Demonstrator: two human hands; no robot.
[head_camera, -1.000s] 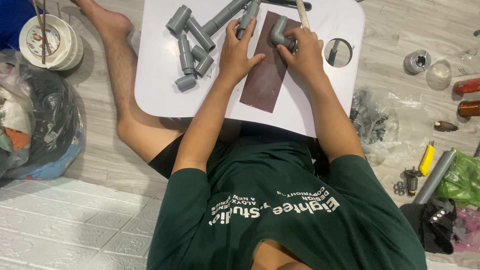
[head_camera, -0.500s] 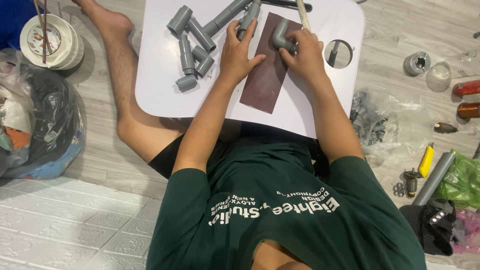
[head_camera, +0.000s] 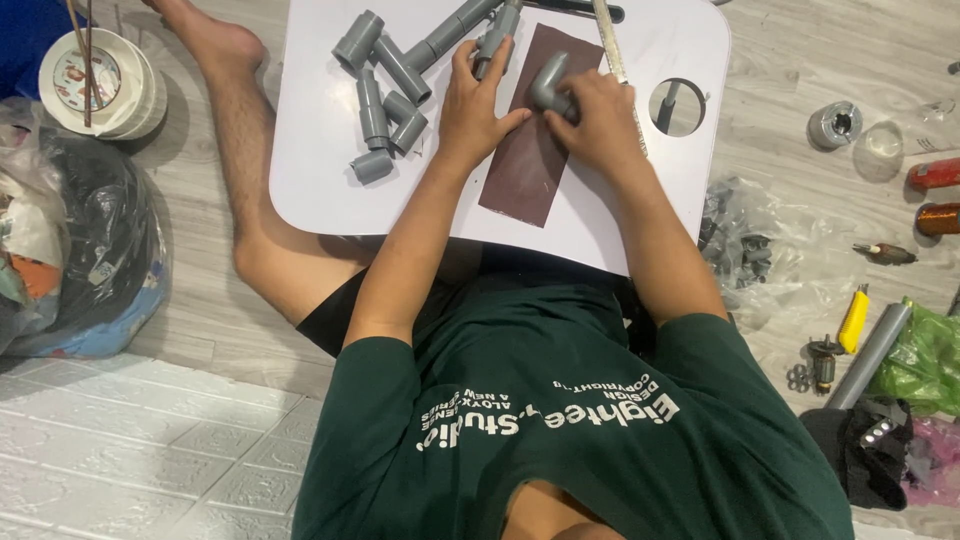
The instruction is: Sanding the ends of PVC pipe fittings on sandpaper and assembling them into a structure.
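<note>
A small white lap table stands over my legs, and a brown sheet of sandpaper lies on it. My left hand presses flat on the sheet's left edge, fingertips beside a long grey pipe. My right hand grips a grey pipe elbow fitting, which it holds down against the top of the sandpaper. Several loose grey pipe pieces and couplings lie on the table left of my hands.
A thin wooden stick and a round cup hole are on the table's right. On the floor: a bowl with chopsticks, stuffed bags, a metal ring, a yellow tool, a grey pipe.
My right hand has slid the elbow fitting a little along the sandpaper toward me. My left hand has stayed pressed on the sheet.
</note>
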